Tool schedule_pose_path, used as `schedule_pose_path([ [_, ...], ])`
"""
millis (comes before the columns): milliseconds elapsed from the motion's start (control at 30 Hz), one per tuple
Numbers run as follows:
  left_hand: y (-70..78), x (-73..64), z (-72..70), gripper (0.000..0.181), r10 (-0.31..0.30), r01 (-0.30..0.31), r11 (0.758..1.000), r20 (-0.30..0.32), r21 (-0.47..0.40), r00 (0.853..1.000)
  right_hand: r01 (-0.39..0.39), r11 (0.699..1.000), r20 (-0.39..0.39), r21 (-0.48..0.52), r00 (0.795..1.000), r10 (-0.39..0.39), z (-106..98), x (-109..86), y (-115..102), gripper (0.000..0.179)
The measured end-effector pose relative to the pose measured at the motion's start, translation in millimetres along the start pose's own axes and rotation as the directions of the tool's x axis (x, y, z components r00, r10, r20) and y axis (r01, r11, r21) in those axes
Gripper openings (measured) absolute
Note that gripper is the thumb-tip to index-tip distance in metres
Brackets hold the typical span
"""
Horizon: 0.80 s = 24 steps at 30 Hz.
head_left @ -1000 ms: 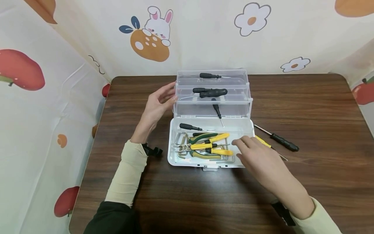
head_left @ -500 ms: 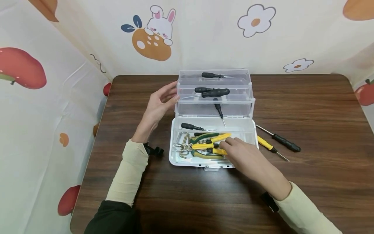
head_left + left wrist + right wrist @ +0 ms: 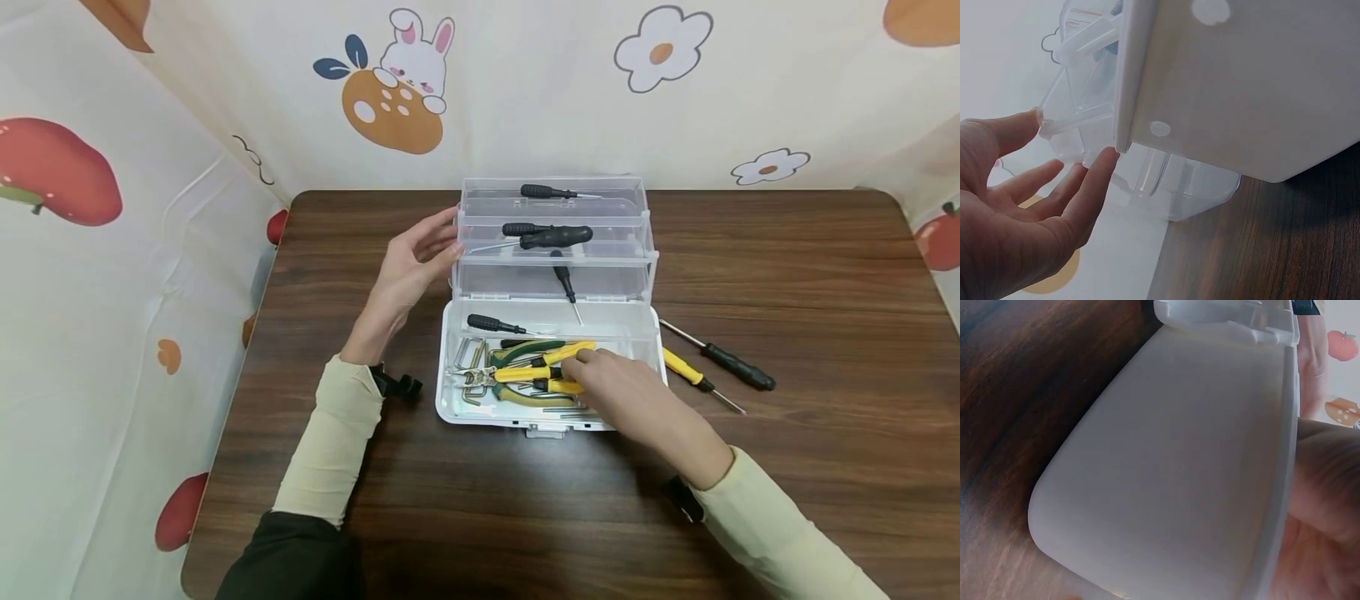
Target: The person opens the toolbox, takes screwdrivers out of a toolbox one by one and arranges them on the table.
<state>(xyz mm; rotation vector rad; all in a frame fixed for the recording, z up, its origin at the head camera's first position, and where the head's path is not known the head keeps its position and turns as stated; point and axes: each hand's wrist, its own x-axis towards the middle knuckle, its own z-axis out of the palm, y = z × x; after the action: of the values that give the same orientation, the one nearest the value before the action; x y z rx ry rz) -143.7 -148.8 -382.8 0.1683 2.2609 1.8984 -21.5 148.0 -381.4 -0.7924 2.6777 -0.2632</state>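
In the head view, a white toolbox (image 3: 444,400) stands with its clear upper trays (image 3: 480,282) raised at the back. My left hand (image 3: 401,275) touches the left side of these trays; in the left wrist view its thumb and fingertips (image 3: 1107,156) meet the box's edges. My right hand (image 3: 633,400) reaches into the base, fingers bent down over the ends of the yellow handles of some pliers (image 3: 521,375). Its fingertips are hidden, so a grip cannot be made out. Green-and-yellow-handled pliers (image 3: 528,398) and several hex keys (image 3: 474,358) lie beside them.
Right of the box, a black-handled screwdriver (image 3: 738,368) and a yellow-handled one (image 3: 684,366) lie on the wooden table (image 3: 810,275). Small black screwdrivers (image 3: 555,237) rest in the trays, another (image 3: 491,323) in the base. A patterned sheet (image 3: 540,92) hangs behind.
My right hand has moved left from the box's right edge down to the yellow pliers handles, uncovering the yellow screwdriver on the table. My left hand stays at the trays.
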Motion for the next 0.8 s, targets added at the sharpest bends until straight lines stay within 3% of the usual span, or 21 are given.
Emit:
schedule_pose_path([
  [267, 1.9, -0.4, 0.7, 0.053, -0.026, 0.026, 0.999, -0.004, -0.024, 1.0, 0.012, 1.0, -0.035, -0.013, 0.999, -0.013, -6, -5.8, 0, 0.019],
  [467, 0.4, 0.0, 1.5, 0.053, -0.01, 0.01, 1.0, -0.003, -0.027, 1.0, -0.012, 0.999, -0.061, -0.05, 0.998, 0.009, -14, -15.0, -3, 0.015],
  [700, 0.1, 0.2, 1.1, 0.053, -0.006, 0.006, 1.0, -0.001, -0.018, 1.0, -0.009, 0.994, -0.163, -0.108, 0.987, -0.009, -21, -31.4, -2, 0.027],
  [800, 0.9, -0.8, 0.8, 0.054, -0.008, 0.007, 1.0, -0.001, -0.019, 1.0, -0.022, 0.996, -0.209, -0.087, 0.978, 0.003, -24, -40.0, 0, 0.026],
])
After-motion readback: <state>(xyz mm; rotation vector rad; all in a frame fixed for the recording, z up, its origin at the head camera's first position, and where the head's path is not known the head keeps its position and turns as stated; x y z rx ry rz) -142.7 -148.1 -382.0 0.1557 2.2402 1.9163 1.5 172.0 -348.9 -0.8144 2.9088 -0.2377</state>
